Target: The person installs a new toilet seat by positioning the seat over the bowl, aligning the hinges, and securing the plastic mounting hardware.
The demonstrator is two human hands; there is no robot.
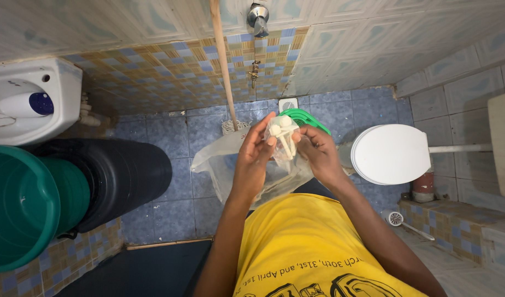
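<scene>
Blue-tiled bathroom floor below: left hand (256, 155) and right hand (317, 151) pinch small clear packet of white plastic fittings (281, 138) at chest height, over larger plastic bag (226, 164) (light, crinkly, slippery; best gripped at edges), white toilet (392, 154) right

1. A small clear plastic packet (281, 137) with white plastic parts inside is in the middle of the scene, held between the left hand (252, 159) and the right hand (318, 154).
2. A larger, crumpled clear plastic bag (219, 162) hangs just under the hands.
</scene>
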